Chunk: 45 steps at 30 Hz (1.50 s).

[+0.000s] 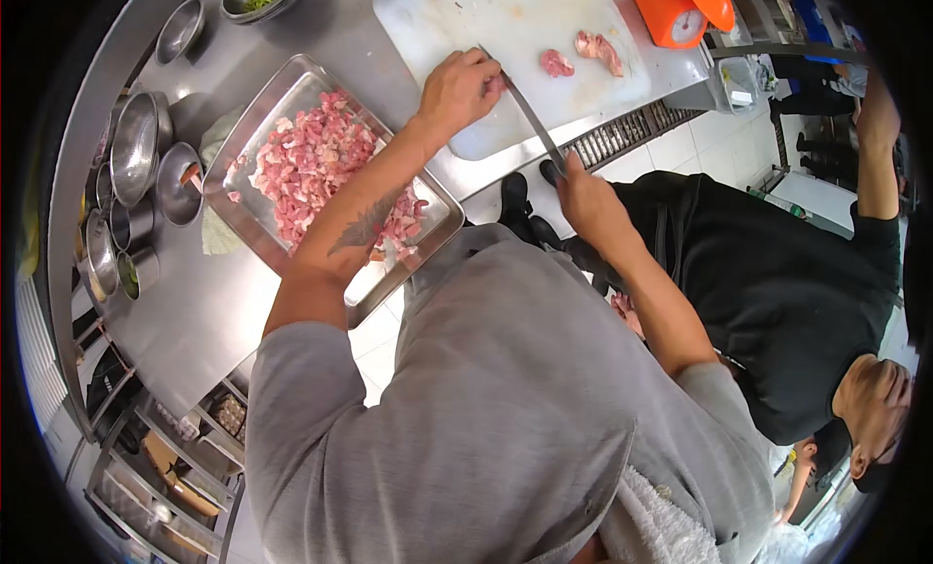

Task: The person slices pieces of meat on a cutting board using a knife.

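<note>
My right hand point(590, 206) is closed round the dark handle of a knife point(530, 115), whose long blade slants across the near edge of the white cutting board point(428, 20). Close to the blade's far end, my left hand point(459, 90) has its fingers curled down on a small piece of meat point(496, 82), mostly hidden by them. Two more pieces of raw meat, a small one point(556, 63) and a longer one point(599, 53), lie farther right on the board. Under my left forearm stands a metal tray point(255, 107) heaped with cut meat point(311, 166).
An orange scale point(671, 15) stands beyond the board's right end. Several metal bowls point(136, 146) crowd the left side of the steel counter point(209, 302), by a greenish cloth point(222, 229). A person in black point(777, 282) stands close on my right.
</note>
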Each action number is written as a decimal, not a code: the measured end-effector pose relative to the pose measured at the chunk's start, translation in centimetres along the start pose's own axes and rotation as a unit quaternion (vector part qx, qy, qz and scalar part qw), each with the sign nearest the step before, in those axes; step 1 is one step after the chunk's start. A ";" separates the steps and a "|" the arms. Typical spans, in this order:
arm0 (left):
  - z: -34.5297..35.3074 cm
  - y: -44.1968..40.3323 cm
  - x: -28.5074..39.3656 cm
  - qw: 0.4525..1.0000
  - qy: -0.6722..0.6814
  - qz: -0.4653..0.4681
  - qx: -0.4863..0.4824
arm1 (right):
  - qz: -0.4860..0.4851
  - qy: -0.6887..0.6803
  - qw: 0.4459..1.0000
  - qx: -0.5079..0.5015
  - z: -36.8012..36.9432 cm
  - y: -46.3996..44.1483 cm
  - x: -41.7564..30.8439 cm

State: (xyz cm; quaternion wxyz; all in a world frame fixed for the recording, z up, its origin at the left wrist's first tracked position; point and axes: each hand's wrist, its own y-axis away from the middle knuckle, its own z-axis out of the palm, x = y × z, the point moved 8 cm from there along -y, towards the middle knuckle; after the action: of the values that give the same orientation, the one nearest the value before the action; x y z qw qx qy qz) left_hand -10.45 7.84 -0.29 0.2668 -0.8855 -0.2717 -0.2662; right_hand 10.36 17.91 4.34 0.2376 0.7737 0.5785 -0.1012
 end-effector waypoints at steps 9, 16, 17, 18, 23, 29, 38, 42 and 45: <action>-1.7 0.4 0.7 0.995 0.049 -0.042 0.077 | -0.010 -0.064 0.998 0.008 -0.1 -7.9 0.5; -0.7 1.3 0.3 0.997 0.027 -0.045 0.050 | 0.016 0.030 0.999 -0.034 -3.3 -3.3 0.1; -0.7 1.3 0.3 0.997 0.021 -0.036 0.059 | 0.013 0.043 0.998 -0.043 -3.8 -2.6 -0.2; -0.6 1.3 0.3 0.997 0.016 -0.027 0.065 | 0.013 0.055 0.997 -0.052 -4.3 -1.6 -0.4; -0.7 0.8 0.1 0.996 0.026 -0.041 0.071 | 0.036 0.052 0.994 -0.091 -6.0 0.6 0.4; -0.8 0.2 -0.7 0.998 0.020 -0.038 0.050 | -0.044 -0.072 0.996 -0.040 2.2 -9.2 2.4; -3.8 -1.4 -5.8 0.931 0.223 -0.265 0.119 | 0.219 -0.524 0.792 -0.224 -2.7 -6.0 1.7; -0.5 -4.2 -2.6 0.551 0.750 -0.355 -0.085 | 0.192 -0.583 0.739 -0.276 -1.4 -5.7 0.1; 0.8 -5.1 -5.3 0.680 0.621 -0.387 -0.048 | 0.211 -0.569 0.775 -0.177 -1.6 -5.7 1.9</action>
State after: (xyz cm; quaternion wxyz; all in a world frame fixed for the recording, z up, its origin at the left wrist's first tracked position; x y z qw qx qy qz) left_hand -17.20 10.16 -2.45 0.2045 -0.3447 -0.3492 -0.8470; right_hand 5.40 21.58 3.47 0.6715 0.6220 0.1671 -0.3665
